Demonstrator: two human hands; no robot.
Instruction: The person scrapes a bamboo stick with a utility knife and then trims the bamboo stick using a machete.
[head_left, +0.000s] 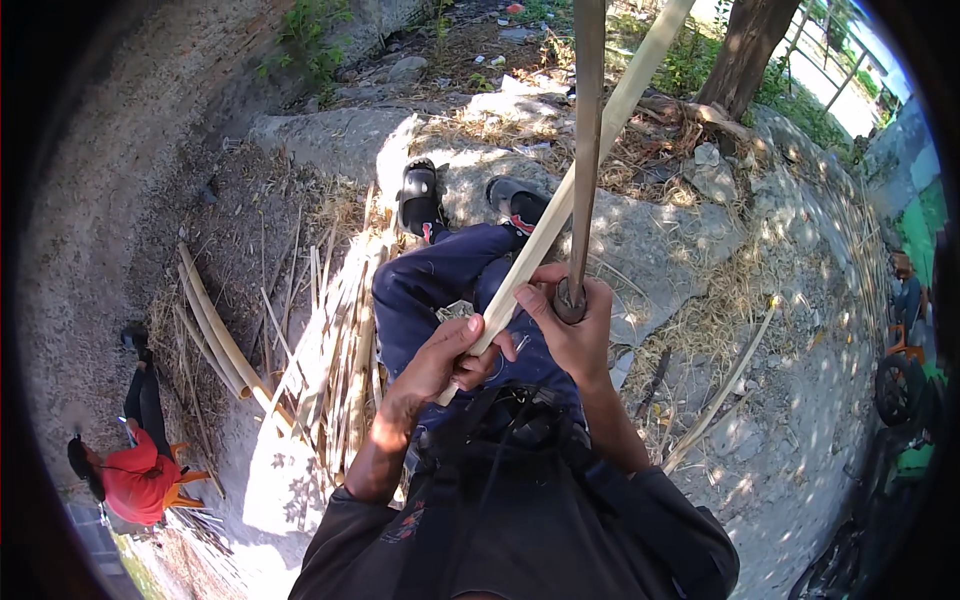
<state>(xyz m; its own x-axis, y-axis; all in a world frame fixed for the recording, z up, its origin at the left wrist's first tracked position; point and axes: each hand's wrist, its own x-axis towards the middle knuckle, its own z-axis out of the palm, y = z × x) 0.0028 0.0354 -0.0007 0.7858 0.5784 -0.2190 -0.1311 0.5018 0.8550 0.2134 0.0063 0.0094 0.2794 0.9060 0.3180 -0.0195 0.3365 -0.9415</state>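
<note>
Gripping, left: the left hand point(447, 358) is closed around the lower part of a pale wooden strip point(545, 235), its thumb lying along the upper face.
Gripping, right: the right hand point(582, 330) is wrapped around the handle of a long knife point(588, 120), its thumb reaching to the strip.
Strip: above the lap, slanting from the left hand up and rightward, out past the top edge.
Knife: points away from the body, crossing in front of the strip; I cannot tell whether the blade touches it.
Legs: bent, in dark blue trousers point(425, 275) and black shoes point(418, 195).
Beside the legs, left: a heap of split sticks point(335, 360), with curved poles point(213, 325) farther out.
Far left: a person in a red top point(135, 485) on an orange chair point(185, 492).
Ahead, right: a tree trunk point(745, 55) and dry grass point(725, 300).
Far right: a black wheel point(897, 390).
</note>
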